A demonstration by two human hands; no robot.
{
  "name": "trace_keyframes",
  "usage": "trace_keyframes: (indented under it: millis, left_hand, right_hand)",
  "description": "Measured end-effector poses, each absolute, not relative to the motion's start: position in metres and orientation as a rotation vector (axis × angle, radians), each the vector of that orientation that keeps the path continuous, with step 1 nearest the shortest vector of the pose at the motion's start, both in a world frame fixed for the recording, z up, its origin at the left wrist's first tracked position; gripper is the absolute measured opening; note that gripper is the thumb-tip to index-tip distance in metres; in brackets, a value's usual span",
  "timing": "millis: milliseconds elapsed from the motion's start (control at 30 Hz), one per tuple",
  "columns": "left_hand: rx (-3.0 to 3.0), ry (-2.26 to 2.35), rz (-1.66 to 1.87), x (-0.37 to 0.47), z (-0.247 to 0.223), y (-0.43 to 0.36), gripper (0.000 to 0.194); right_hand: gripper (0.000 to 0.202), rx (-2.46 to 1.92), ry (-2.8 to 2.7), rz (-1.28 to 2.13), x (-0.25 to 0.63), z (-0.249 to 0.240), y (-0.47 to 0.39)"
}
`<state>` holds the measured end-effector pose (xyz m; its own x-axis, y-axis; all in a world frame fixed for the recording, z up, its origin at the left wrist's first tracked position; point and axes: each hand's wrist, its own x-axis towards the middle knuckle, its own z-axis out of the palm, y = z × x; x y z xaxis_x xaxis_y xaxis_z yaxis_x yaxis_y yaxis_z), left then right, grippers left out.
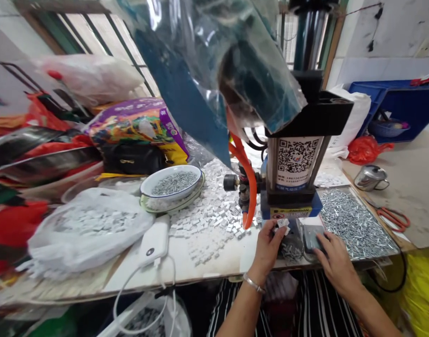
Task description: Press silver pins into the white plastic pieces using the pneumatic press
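Note:
My left hand (266, 245) is closed, with thumb and fingers pinching a small white square plastic piece (283, 226) in front of the press base (291, 211). To the right, my right hand (337, 260) lies with its fingers stretched out over the near edge of a flat grey block (313, 239). Between the two hands is a small heap of metal pins (291, 252). Many more loose metal pins (354, 224) cover a tray on the right. White square pieces (214, 206) are spread over the table to the left of the press.
An orange air hose (250, 187) hangs by the press. On the left stand an enamel bowl of pins (144, 189), a bag of white pieces (42, 248) and a white power bank (154, 241). Scissors (396, 220) and a steel mug (370, 178) lie right.

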<state>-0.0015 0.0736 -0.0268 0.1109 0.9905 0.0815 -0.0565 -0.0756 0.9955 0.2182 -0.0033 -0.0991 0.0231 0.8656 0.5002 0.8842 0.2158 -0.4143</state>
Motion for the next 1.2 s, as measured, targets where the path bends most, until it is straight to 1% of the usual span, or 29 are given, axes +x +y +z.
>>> trace_keyframes:
  millis: [300,500,867,1033,1133,1200]
  left_hand:
    - [1.271,1.098,1.194,-0.002,-0.026,0.073,0.028]
    - [1.247,1.069,1.215,-0.001,-0.03,0.073,0.03]
    - [1.193,1.031,1.203,-0.003,-0.028,0.073,0.03]
    - [1.184,1.046,1.21,-0.001,-0.026,0.074,0.029]
    - [1.26,1.044,1.202,-0.001,-0.028,0.07,0.026]
    - [1.299,1.04,1.251,-0.001,-0.033,0.064,0.028]
  right_hand:
    - [0.033,-1.562,-1.814,0.053,0.216,-0.096,0.015]
    - [0.024,-1.507,-1.909,-0.02,0.212,-0.085,-0.008]
    - [0.024,-1.58,-2.023,-0.232,0.21,-0.079,-0.018]
    - [0.025,-1.606,-2.004,-0.172,0.209,-0.082,-0.019]
    - [0.024,-1.549,-1.96,-0.068,0.22,-0.082,-0.016]
    - [0.025,-1.516,-1.889,-0.003,0.235,-0.082,-0.013]
